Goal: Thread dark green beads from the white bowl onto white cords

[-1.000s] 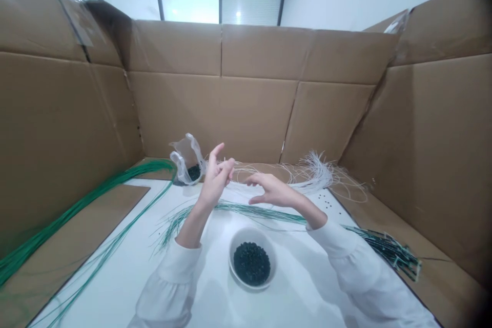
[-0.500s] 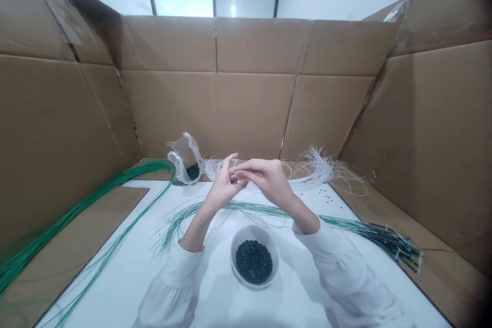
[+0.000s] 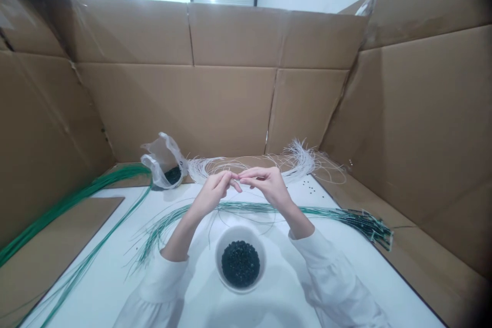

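My left hand and my right hand meet fingertip to fingertip above the far part of the white table. Both are pinched closed, and what lies between the fingers is too small to make out. Beneath them runs a bundle of thin green strands, its right end crowded with dark pieces. Nearer to me stands a white bowl holding many small dark green beads.
A clear plastic bag with dark beads stands at the back left. White strands lie along the back. Longer green strands sweep down the left side. Several dark specks dot the table's right. Cardboard walls surround it.
The view has swung right, so everything appears shifted left. My left hand has turned from a loose, cupped pose with its thumb raised to a pinch. The hands' fingertips now meet.
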{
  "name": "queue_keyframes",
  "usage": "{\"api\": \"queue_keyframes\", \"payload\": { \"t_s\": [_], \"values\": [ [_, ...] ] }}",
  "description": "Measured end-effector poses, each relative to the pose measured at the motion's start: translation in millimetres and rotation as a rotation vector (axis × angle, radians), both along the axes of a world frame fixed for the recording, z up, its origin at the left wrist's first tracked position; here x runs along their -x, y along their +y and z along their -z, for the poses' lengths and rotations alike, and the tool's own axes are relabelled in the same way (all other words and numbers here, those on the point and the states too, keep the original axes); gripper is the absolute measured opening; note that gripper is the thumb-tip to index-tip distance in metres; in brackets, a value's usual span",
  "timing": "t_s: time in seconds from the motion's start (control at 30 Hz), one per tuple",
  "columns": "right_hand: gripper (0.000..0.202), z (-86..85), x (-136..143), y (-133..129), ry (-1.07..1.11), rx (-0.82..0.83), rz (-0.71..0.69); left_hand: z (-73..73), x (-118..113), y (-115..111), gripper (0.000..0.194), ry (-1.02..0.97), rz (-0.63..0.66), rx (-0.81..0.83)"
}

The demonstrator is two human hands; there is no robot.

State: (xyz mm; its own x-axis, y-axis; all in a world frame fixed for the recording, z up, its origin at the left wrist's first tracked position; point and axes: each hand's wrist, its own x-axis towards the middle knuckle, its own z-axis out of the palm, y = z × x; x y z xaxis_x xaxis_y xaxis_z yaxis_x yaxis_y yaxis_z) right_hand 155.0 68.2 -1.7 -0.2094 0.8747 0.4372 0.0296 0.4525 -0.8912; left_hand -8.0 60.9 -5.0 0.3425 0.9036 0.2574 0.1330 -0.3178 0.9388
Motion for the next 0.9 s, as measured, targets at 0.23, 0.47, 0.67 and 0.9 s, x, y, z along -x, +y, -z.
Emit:
{"api": "queue_keyframes", "payload": {
  "t_s": [0.23, 0.47, 0.67, 0.9],
  "values": [
    [0.011, 4.0, -9, 1, -0.222, -0.128, 0.083, -1.3, -6, -5, 0.042, 0.208, 0.039, -0.028],
    [0.019, 1.3, -24, 2, -0.394, -0.205, -0.151, -4.3, -2, -9, 0.046, 0.244, 0.363, 0.180],
    [0.020, 2.0, -26, -1, -0.486, -0.315, -0.229, -5.7, 5, -8, 0.034, 0.224, 0.472, 0.314],
    [0.018, -1.3, -24, 1, -0.453, -0.309, -0.069, -6.8, 4, -8, 0.017, 0.159, 0.298, 0.205]
  ]
}}
